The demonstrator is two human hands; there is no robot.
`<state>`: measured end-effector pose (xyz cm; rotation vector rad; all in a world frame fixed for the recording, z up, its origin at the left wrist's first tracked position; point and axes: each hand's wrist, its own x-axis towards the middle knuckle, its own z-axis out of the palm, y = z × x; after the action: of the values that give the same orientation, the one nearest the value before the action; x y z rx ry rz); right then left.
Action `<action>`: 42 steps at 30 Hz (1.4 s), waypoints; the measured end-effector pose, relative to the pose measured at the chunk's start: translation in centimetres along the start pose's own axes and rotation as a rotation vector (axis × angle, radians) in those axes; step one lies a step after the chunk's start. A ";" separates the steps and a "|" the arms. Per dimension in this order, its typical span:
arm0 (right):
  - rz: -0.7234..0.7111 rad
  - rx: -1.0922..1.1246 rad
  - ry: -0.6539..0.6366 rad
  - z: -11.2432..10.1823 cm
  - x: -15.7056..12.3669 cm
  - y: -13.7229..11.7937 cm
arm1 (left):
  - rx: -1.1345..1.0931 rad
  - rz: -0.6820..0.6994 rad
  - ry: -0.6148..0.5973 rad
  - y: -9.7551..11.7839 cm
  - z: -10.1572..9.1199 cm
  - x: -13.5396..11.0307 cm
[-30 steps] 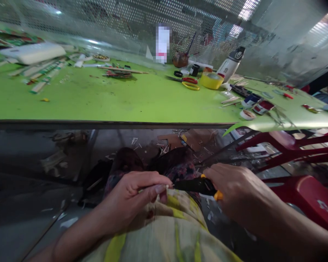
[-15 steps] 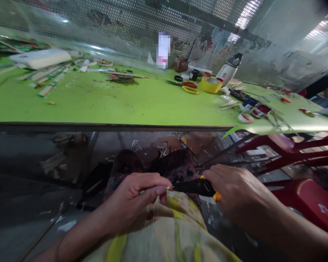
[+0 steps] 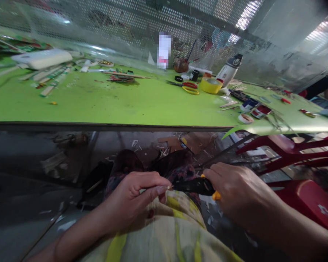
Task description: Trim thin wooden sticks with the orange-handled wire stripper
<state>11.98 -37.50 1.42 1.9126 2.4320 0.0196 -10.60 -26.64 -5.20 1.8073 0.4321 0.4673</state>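
Observation:
Over my lap, below the edge of the green table point(image 3: 131, 105), my left hand point(image 3: 131, 200) pinches a thin pale stick point(image 3: 168, 187) between thumb and forefinger; only its tip shows. My right hand point(image 3: 235, 193) is closed around a black tool with yellow-orange parts point(image 3: 196, 185), which looks like a utility knife. The tool's front end meets the tip of the stick. Both hands are close together above my yellow patterned clothing.
On the table lie scissors point(image 3: 187, 86), a yellow tape roll point(image 3: 211, 84), a white bottle point(image 3: 229, 71), small paint pots point(image 3: 255, 107), sticks and a white box point(image 3: 42, 58). Red plastic chairs point(image 3: 303, 156) stand at right. Scraps litter the floor under the table.
The view has tilted slightly, so the table sits a little lower in the picture than a second ago. Both hands keep their grip and stay in nearly the same place.

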 end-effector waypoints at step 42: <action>-0.104 -0.351 -0.036 -0.8 1.6 -0.8 | 0.146 -0.216 -0.060 -0.7 0.8 -0.2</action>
<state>10.77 -36.16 2.13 1.6217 2.3124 0.3774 -10.43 -27.18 -6.10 1.8836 0.6257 0.2359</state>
